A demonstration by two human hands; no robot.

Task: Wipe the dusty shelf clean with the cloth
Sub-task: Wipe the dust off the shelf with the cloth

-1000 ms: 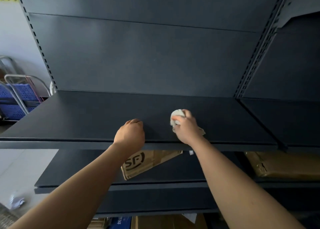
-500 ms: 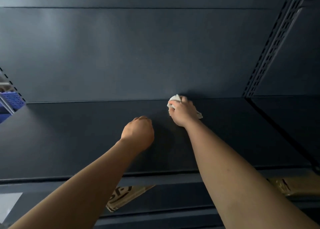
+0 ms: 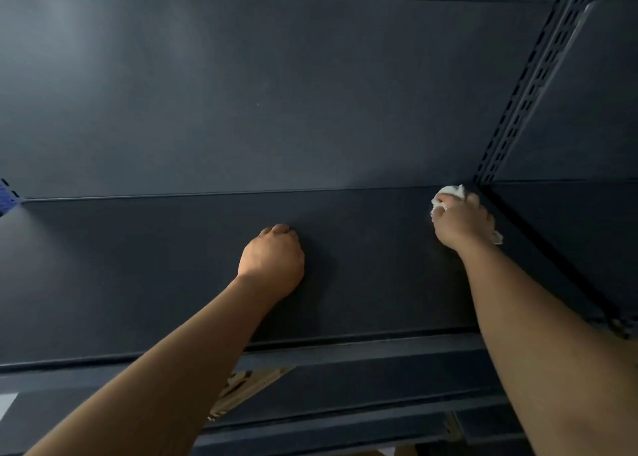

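A dark grey metal shelf (image 3: 145,276) spans the view in front of me, with a matching back panel above it. My right hand (image 3: 461,222) presses a crumpled white cloth (image 3: 448,192) onto the shelf at its far right back corner, next to the slotted upright. Bits of the cloth stick out above and behind the fingers. My left hand (image 3: 272,262) rests as a closed fist on the middle of the shelf, holding nothing.
A slotted black upright (image 3: 531,86) rises at the right, with another shelf bay (image 3: 569,234) beyond it. A cardboard box (image 3: 241,386) lies on the lower shelf under my left forearm. Something blue (image 3: 5,196) shows at the far left edge.
My right hand has slid the cloth from the front middle of the shelf to the back, then right into the corner. The left fist has stayed on the shelf while my view moved closer.
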